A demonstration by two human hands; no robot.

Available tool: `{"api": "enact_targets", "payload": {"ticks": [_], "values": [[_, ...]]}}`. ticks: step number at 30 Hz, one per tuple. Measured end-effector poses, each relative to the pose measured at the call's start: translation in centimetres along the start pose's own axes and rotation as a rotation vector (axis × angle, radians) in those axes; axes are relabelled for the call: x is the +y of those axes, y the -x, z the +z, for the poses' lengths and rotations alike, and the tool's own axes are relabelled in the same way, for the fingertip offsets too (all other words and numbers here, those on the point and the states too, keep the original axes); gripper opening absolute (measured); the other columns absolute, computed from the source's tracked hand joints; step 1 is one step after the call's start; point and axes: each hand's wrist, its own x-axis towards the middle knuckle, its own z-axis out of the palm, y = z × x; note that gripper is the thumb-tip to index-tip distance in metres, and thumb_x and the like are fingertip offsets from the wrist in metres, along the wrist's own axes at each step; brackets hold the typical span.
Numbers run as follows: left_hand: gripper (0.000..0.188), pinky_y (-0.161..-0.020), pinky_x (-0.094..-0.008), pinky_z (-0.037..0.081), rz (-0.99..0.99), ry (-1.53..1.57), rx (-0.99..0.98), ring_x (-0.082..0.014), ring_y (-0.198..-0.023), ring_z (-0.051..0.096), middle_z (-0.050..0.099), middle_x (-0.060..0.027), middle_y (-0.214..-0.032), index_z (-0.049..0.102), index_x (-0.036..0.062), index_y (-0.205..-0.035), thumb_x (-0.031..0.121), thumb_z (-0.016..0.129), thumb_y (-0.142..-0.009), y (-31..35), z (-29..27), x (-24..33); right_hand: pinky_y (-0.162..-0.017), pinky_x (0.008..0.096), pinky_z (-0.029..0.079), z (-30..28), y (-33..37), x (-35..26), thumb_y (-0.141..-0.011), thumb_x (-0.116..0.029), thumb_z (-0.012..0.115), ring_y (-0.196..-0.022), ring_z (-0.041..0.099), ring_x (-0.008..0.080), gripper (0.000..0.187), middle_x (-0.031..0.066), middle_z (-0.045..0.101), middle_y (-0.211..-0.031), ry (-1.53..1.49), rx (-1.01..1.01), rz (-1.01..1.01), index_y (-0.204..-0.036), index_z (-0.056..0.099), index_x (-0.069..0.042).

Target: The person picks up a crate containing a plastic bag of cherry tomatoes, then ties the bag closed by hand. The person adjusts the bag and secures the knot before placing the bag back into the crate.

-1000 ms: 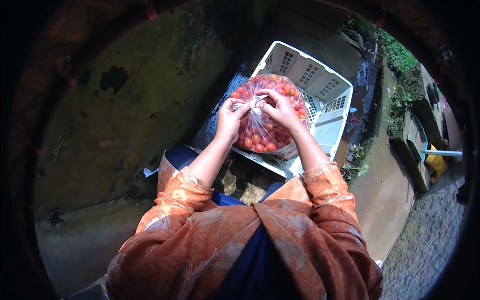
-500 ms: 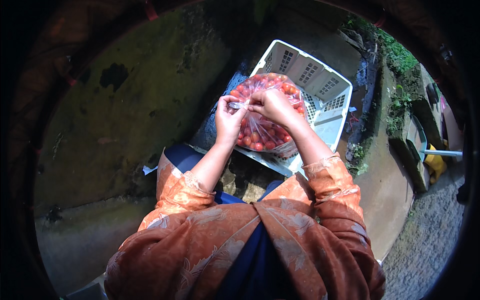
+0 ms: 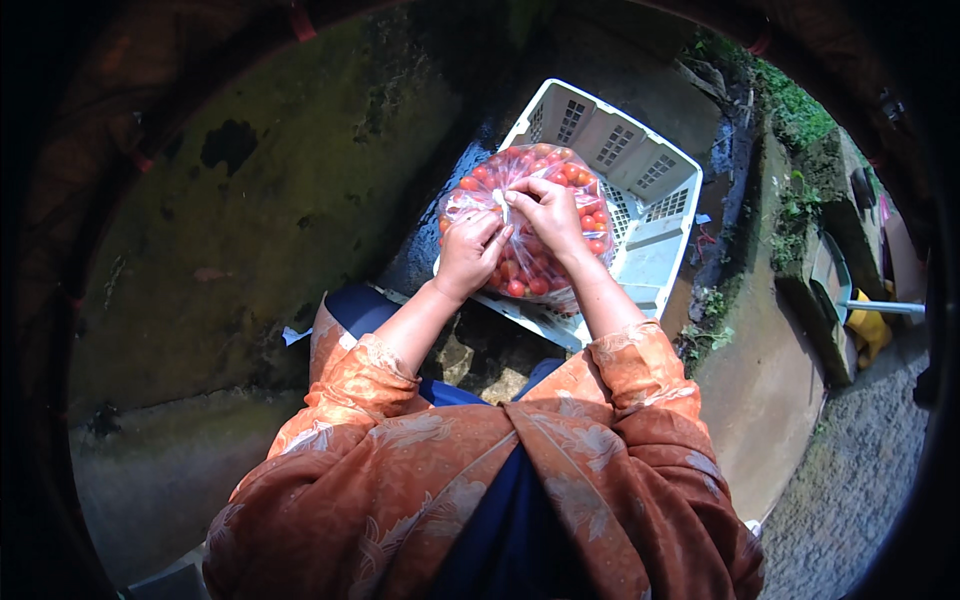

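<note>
A clear plastic bag full of small red tomatoes (image 3: 580, 185) rests in a white slotted plastic crate (image 3: 640, 175) in front of me. My left hand (image 3: 470, 250) and my right hand (image 3: 545, 215) meet on top of the bag, both pinching its gathered neck. The bag's lower part is hidden behind my hands. My sleeves are orange with a pale flower pattern.
The crate stands on wet, dark ground beside a mossy concrete slab (image 3: 230, 230) at my left. A drain channel with green weeds (image 3: 790, 110) runs at the right, and further right lies a yellow object (image 3: 868, 330) near gravel.
Both hands stay on the bag's neck; the fingers have shifted slightly, working the plastic at the top. The bag and crate have not moved.
</note>
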Motion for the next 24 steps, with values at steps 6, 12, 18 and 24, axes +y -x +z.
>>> {"api": "enact_targets", "payload": {"ticks": [6, 12, 18, 24], "values": [[0.015, -0.059, -0.0350, 0.043, 0.044, -0.048, -0.025, -0.0293, -0.061, 0.052, 0.053, -0.0134, -0.068, 0.053, 0.0000, -0.075, 0.009, 0.062, -0.081, 0.9, 0.8, -0.1, -0.069, 0.0232, 0.047, 0.0, -0.5, 0.8, -0.079, -0.008, 0.065, -0.073, 0.058, 0.0073, 0.012, 0.0022, 0.066, -0.079, -0.039, -0.027, 0.091, -0.087, 0.066, 0.000], [0.026, -0.063, -0.0327, 0.044, -0.371, 0.075, -0.157, -0.0222, -0.066, 0.055, 0.055, -0.0121, -0.072, 0.052, 0.0000, -0.081, 0.024, 0.060, -0.086, 0.9, 0.5, 0.8, -0.065, 0.0254, 0.048, -1.1, -0.8, 0.3, -0.078, -0.012, 0.066, -0.069, 0.060, 0.0090, 0.015, 0.0054, 0.067, -0.074, -0.113, -0.082, 0.122, -0.086, 0.068, 0.000], [0.029, -0.067, -0.0284, 0.044, -0.536, 0.119, -0.182, -0.0142, -0.068, 0.055, 0.059, -0.0077, -0.075, 0.057, -0.0005, -0.090, 0.028, 0.051, -0.091, -1.4, -0.6, -0.7, -0.067, 0.0267, 0.048, -1.2, -0.5, -0.6, -0.079, -0.015, 0.066, -0.071, 0.062, 0.0120, 0.018, 0.0077, 0.068, -0.076, 0.019, -0.105, 0.056, -0.088, 0.068, 0.000], [0.021, -0.061, -0.0223, 0.040, -0.720, 0.444, -0.248, -0.0066, -0.064, 0.047, 0.054, 0.0034, -0.071, 0.060, 0.0038, -0.085, 0.020, 0.051, -0.092, -1.8, -1.6, -2.1, -0.073, 0.0258, 0.048, -2.9, 0.0, -2.4, -0.082, -0.010, 0.060, -0.079, 0.060, 0.0118, 0.022, 0.0080, 0.065, -0.094, 0.235, 0.074, -0.130, -0.101, 0.065, -0.001]]}}
